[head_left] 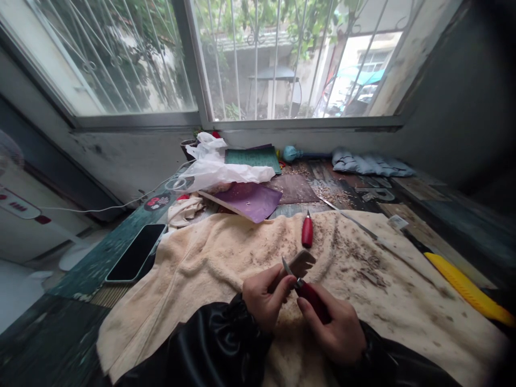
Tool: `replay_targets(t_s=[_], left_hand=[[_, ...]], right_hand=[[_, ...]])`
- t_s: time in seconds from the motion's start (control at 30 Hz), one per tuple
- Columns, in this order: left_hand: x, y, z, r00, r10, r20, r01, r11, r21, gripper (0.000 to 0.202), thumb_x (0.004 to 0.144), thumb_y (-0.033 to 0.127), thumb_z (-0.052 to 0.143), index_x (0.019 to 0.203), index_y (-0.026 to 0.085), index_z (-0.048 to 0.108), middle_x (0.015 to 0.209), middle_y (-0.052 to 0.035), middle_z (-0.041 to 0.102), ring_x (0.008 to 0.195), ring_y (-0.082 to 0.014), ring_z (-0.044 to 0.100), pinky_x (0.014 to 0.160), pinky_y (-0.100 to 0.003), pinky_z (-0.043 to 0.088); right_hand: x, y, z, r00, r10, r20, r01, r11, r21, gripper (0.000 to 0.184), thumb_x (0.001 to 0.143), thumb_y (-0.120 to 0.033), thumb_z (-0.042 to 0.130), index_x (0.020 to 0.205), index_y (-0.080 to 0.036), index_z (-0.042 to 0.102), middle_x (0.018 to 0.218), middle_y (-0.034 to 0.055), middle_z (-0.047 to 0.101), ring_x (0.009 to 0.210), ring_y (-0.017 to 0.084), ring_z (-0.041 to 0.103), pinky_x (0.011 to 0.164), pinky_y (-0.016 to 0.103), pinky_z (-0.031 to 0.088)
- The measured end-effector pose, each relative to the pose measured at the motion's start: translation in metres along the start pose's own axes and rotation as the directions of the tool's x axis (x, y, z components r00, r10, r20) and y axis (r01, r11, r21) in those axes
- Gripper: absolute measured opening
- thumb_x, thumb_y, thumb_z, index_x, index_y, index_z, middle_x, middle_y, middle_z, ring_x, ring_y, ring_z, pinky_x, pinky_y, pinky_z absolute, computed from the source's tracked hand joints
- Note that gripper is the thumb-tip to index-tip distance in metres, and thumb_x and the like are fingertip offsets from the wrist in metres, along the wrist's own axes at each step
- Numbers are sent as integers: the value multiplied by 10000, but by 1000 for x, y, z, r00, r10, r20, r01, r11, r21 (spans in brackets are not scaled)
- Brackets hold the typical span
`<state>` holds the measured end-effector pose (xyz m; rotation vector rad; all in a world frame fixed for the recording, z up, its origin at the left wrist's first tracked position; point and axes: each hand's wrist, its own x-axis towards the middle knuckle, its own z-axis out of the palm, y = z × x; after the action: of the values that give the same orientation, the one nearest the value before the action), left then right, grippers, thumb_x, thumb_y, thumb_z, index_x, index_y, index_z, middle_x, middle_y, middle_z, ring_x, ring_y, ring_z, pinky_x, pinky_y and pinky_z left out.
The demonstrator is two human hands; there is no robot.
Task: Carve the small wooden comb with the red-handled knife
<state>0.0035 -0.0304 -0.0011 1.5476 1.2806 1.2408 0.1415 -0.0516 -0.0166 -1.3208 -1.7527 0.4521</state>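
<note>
Piece of wood: the small brown piece of wood (303, 263), notched at its far end, is held over the middle of the cloth, near its front.
Left hand: closed around the wood's near end, the left hand (264, 298) has its thumb up beside the blade.
Right hand: wrapped around the red handle of a knife (316, 302), the right hand (341, 328) sits just beside the left (whether the blade touches the wood, I cannot tell).
Second tool: another red-handled tool (307, 231) lies just beyond the wood, tip pointing away.
Cloth: the cream cloth (193, 269) stretches wide from the left hand toward the phone (137, 252); on the right, shavings (368, 269) speckle it.
Right edge: a yellow handle (467, 285) lies along the cloth's border, well apart from the hands.
Left edge: the phone, dark screen up, lies near the table's (48, 328) left edge.
Far side: a purple sheet (252, 200) and white plastic bag (229, 173) crowd the room beyond the cloth.
Writing: the round sticker (157, 202), the cloth tag (398, 222) and the pale letters (373, 194) on the table bear marks (too blurred or small to read).
</note>
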Motion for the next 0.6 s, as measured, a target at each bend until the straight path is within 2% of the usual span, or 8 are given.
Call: replay_targets(t_s=[0.17, 0.33, 0.47, 0.6], left_hand=[[1, -1, 0, 999, -27, 17, 27, 1000, -6, 290, 798, 391, 508, 704, 141, 623, 492, 12, 518, 427, -75, 476, 438, -173, 368], [1, 5, 1, 998, -57, 19, 59, 995, -84, 292, 789, 397, 520, 720, 140, 639, 514, 9, 525, 415, -73, 482, 426, -172, 380], [0, 7, 2, 996, -84, 11, 84, 989, -123, 301, 788, 404, 521, 768, 140, 663, 525, 0, 545, 402, -70, 476, 405, -170, 385], [1, 7, 1, 988, -156, -22, 149, 970, -192, 345, 793, 431, 501, 711, 135, 655, 527, -14, 568, 378, -74, 486, 366, -171, 383]], right_hand=[[0, 2, -2, 998, 24, 51, -23, 1000, -14, 256, 828, -412, 430, 807, -220, 597, 671, 5, 663, 537, 134, 608, 471, 215, 447], [-2, 3, -1, 999, 45, -21, -47, 995, -85, 267, 818, -439, 445, 807, -216, 594, 667, 5, 665, 525, 138, 605, 480, 229, 441], [-1, 3, -2, 995, 87, -46, -91, 993, -77, 282, 804, -458, 457, 832, -215, 597, 623, -6, 649, 490, 134, 586, 478, 233, 433], [5, 9, -6, 981, 164, -104, -173, 982, -80, 355, 787, -512, 450, 859, -202, 605, 590, 2, 624, 507, 148, 583, 497, 241, 432]])
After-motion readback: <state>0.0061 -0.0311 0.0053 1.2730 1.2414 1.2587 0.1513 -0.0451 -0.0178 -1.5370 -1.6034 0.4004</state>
